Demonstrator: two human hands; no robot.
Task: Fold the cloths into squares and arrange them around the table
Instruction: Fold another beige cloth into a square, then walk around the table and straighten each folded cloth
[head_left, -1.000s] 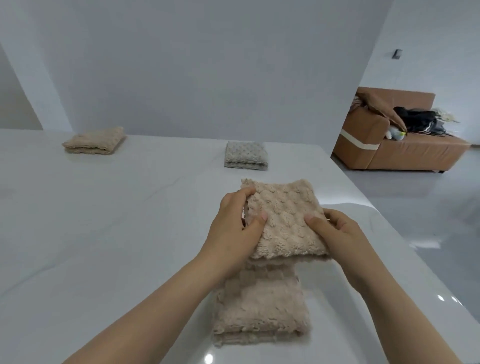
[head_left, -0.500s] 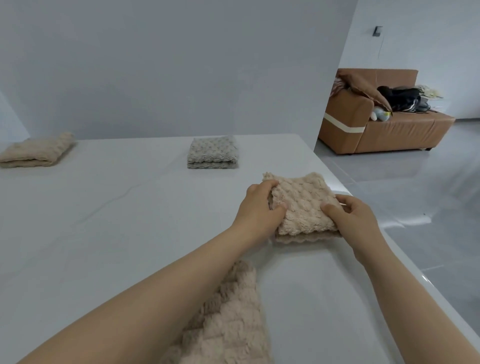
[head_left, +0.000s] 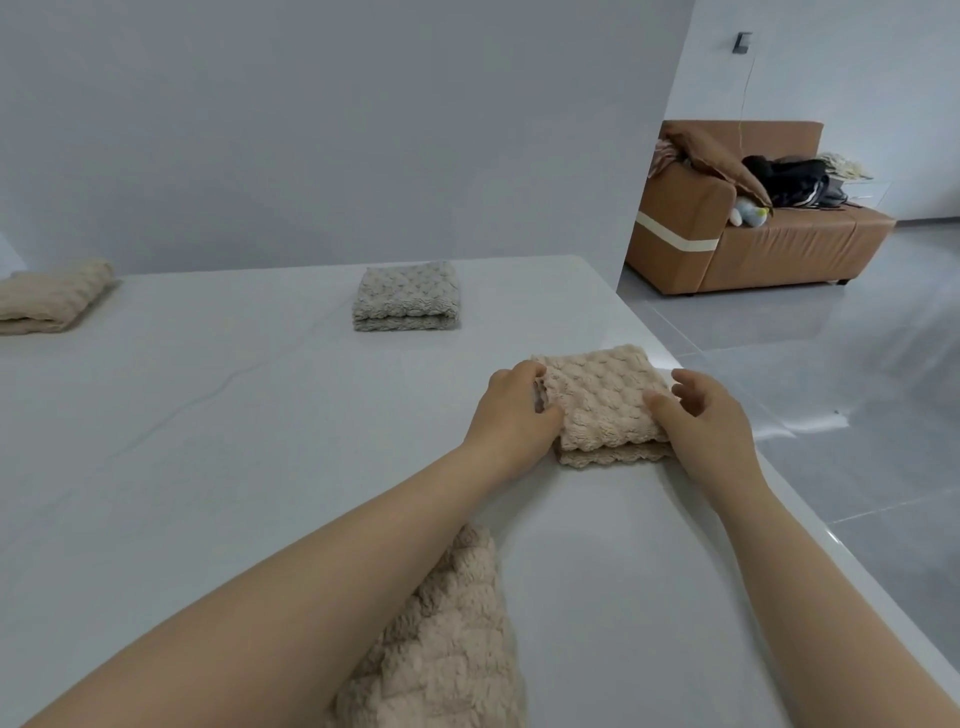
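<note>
Right hand (head_left: 701, 423) fingers released from folded cloth (head_left: 597, 402), left hand (head_left: 511, 413) gripping its edge, nearer cloth (head_left: 447, 649) half hidden

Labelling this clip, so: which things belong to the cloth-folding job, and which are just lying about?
Job: left hand, right hand, folded beige cloth between them, folded grey cloth, far-left beige cloth, near beige cloth, table.
Lying about: brown sofa, brown cushion, black bundle, soft toy.
</note>
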